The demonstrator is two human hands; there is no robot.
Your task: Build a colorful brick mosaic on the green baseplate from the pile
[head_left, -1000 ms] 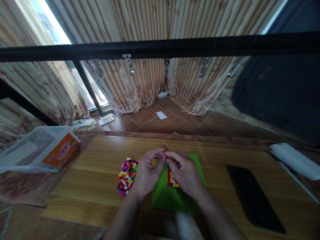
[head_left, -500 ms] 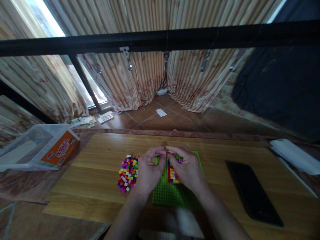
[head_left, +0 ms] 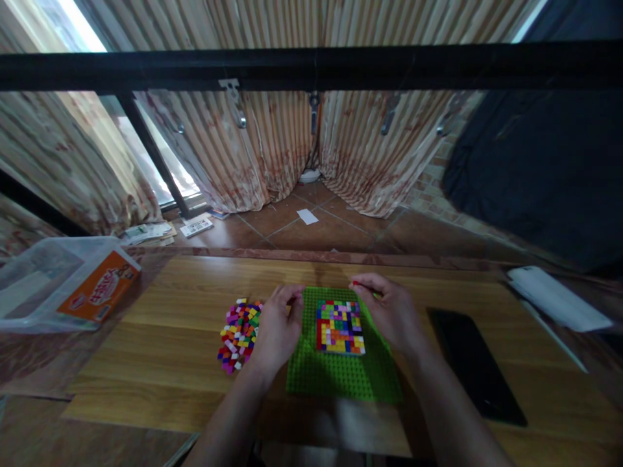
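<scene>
Red brick (head_left: 355, 283): prob. light & stiff, best held by opp. sides. Our R hand (head_left: 395, 314) pinches it; our L hand (head_left: 277, 329), prob. a pink brick (head_left: 297, 295).

Bare hands (head_left: 278, 329) and forearms (head_left: 232, 405)

person's hands (head_left: 276, 331): 2 | held pink brick (head_left: 298, 295): 1 | held red brick (head_left: 356, 283): 1 | green baseplate (head_left: 326, 377): 1 | brick panel (head_left: 341, 328): 1 | brick pile (head_left: 239, 336): 1 (pieces beyond counting) | clear bin (head_left: 43, 266): 1 | black slab (head_left: 477, 366): 1 | metal hooks (head_left: 314, 115): 5
</scene>
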